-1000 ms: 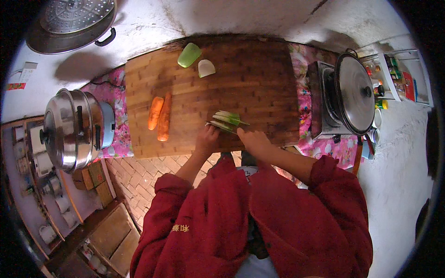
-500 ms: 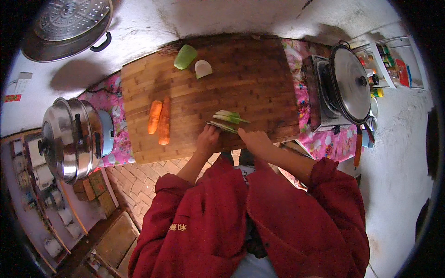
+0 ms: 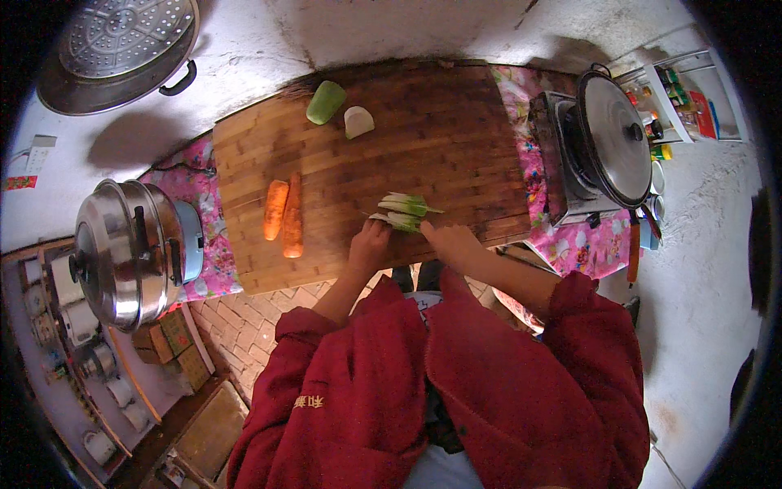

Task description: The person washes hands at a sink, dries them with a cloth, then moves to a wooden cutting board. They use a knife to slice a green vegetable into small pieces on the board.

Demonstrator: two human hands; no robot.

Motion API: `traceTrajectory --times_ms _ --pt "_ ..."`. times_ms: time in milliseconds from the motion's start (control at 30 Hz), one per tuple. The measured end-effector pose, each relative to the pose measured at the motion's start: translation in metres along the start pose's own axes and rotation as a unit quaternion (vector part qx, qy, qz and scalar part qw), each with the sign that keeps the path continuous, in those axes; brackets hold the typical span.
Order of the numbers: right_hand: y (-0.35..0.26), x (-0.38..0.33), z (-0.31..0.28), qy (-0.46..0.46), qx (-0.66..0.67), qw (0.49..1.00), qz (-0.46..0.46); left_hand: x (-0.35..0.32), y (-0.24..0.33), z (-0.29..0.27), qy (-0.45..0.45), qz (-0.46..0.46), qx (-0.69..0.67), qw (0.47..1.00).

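Nearest, the person is wearing a dark red jacket, its sleeves ending short of the wrists, and a brick floor is showing below the table edge. Both forearms are reaching forward over the near edge of a large wooden board. The left hand is bending its fingers, bunched close together, against the left end of a nearer stalk piece; whether they are pinching it, I cannot tell. The right hand is folding its fingers inward at that piece's right end — what they are gripping, if anything, I cannot tell. Just beyond, a farther stalk piece, white and green, is lying on the board near its front edge, roughly between the hands. Two carrots are lying side by side to the left, well apart from the stalks. On the left a steel steamer pot is standing, and on the right a lidded wok is sitting on a stove; pink flowered cloth is covering the table there. Farthest — toward the wall — a green vegetable chunk and a white cut piece are lying close together.
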State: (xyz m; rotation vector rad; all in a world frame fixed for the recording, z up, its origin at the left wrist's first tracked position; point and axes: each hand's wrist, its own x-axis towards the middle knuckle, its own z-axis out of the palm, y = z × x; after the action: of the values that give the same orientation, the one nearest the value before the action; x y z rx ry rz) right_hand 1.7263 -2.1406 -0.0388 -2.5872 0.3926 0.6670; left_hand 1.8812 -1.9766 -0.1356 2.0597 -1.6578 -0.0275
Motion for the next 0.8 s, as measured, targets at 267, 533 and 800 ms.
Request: traceTrajectory --times_ms 267,533,800 --pt "0.011 0.021 0.063 0.057 -0.019 0.998 0.018 0.004 0.001 -0.01 -0.004 0.023 -0.038 0.999" --pt "0.01 0.005 0.021 -0.008 0.012 1.0 0.023 0.006 0.006 -0.007 -0.008 -0.009 -0.033 0.999" --pt "0.008 0.018 0.044 0.058 0.03 0.998 0.0 0.003 0.007 -0.006 -0.022 -0.027 -0.019 0.999"
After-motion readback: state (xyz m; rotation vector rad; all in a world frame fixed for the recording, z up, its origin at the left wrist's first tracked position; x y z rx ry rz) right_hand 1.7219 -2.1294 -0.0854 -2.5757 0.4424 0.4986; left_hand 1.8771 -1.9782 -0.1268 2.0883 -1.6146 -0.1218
